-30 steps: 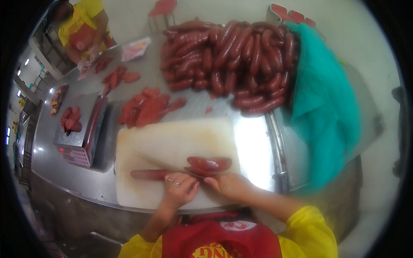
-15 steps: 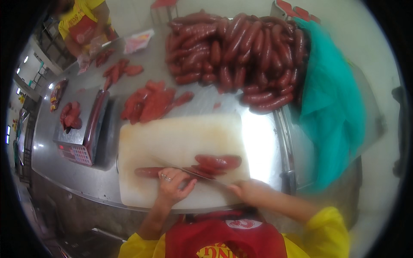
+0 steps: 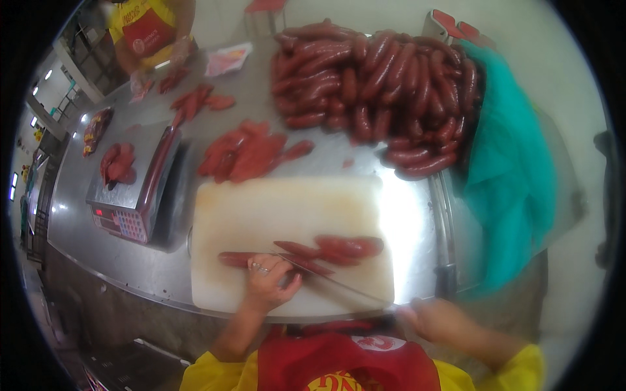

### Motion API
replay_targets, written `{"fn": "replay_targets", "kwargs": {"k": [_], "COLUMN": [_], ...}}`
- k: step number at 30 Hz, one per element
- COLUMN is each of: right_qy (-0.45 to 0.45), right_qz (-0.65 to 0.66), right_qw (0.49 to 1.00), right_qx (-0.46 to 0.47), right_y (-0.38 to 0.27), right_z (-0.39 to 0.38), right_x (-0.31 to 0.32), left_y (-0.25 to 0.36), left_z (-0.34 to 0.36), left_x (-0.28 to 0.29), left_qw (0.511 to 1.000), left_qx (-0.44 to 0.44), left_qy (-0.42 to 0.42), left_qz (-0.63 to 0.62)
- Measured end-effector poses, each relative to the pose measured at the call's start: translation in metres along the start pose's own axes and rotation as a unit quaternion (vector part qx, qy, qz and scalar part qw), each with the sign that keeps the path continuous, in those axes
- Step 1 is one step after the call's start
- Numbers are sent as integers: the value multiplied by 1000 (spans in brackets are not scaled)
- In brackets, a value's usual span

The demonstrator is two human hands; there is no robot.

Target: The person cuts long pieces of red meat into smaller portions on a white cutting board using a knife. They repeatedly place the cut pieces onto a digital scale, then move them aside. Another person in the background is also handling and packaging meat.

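Observation:
My left hand (image 3: 270,283) is closed on a long red sausage (image 3: 233,259) lying across a white cutting board (image 3: 293,202). My right hand (image 3: 430,319), slightly blurred at the board's lower right corner, grips a long knife (image 3: 349,289), whose blade runs diagonally to the sausage beside my left fingers. Cut sausage pieces (image 3: 349,249) lie to the right and just above the blade on the board.
A steel table (image 3: 85,215) holds a scale (image 3: 134,195) with sausage pieces, several cut piles (image 3: 241,156), a packet (image 3: 96,130) and a large sausage heap (image 3: 372,85). A green cloth (image 3: 508,189) drapes at the right. Another person (image 3: 150,36) works at the far left side.
My right hand and knife have moved right and toward me, drawing the blade back. Another slice has separated above the blade. My left hand stays on the sausage.

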State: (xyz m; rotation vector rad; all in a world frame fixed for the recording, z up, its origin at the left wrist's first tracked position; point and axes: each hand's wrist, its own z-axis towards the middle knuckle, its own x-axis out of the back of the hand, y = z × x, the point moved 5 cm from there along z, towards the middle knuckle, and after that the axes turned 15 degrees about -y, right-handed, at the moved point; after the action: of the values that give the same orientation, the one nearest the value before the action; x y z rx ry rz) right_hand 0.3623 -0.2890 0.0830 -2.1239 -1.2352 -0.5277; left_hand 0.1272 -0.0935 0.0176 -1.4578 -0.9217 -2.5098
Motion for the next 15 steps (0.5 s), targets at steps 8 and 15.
{"fn": "replay_targets", "kwargs": {"k": [8, 15], "right_qy": [65, 17], "right_qz": [80, -17], "right_qw": [984, 1000], "right_qx": [143, 1], "right_y": [-83, -20], "right_z": [123, 4], "right_x": [1, 0], "left_y": [2, -17], "left_z": [-4, -14], "left_x": [9, 24], "left_qw": [998, 999], "left_qx": [-2, 23], "left_qy": [24, 24], "left_qz": [56, 36]}}
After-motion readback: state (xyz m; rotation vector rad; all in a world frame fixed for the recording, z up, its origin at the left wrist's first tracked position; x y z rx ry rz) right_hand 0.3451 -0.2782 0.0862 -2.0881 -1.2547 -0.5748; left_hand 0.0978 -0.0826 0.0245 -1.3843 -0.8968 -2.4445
